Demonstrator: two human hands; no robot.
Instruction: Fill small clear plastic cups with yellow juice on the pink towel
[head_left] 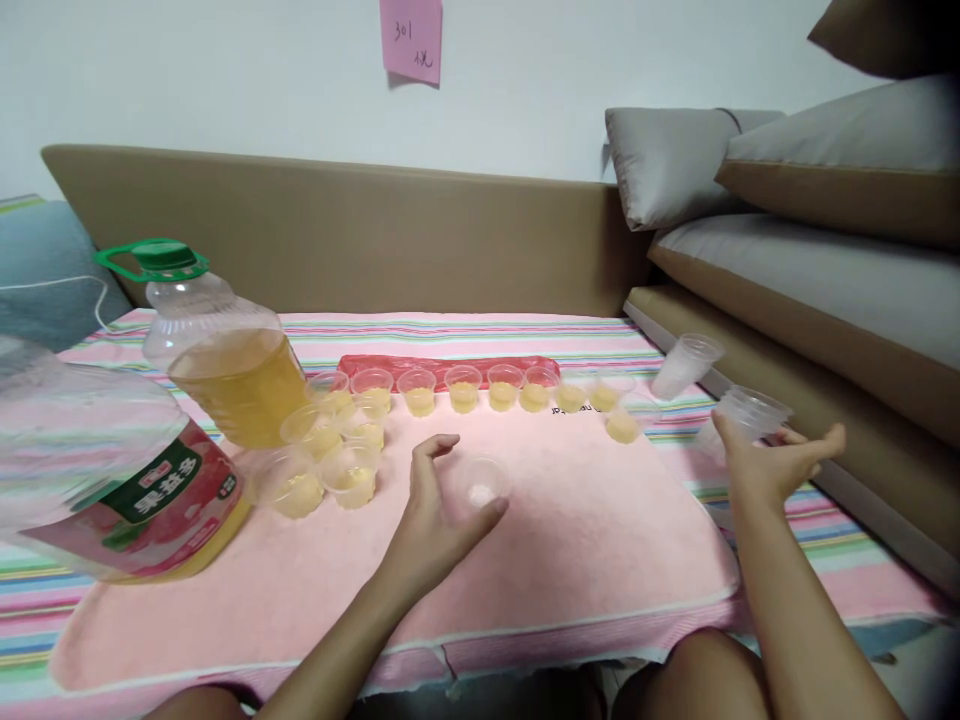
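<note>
My left hand (441, 525) is curved with thumb and fingers apart, just in front of a small clear plastic cup (481, 482) on the pink mat. That cup has no yellow liquid visible in it, only a pale bright patch at its base. On the right, my right hand (772, 468) has its fingers spread at a slightly tilted stack of clear plastic cups (750, 408); whether it touches the stack I cannot tell. Several small cups (464, 388) with yellow liquid form a row along the back of the mat, and more cups (351, 476) are grouped at its left.
Two big juice jugs stand at left: a green-capped jug (232, 375) and a labelled jug (142, 490) in front of it. Another cup stack (686, 365) and piled cushions (817, 270) are at right. A red plastic wrapper (450, 366) lies behind the row on the pink mat (570, 570).
</note>
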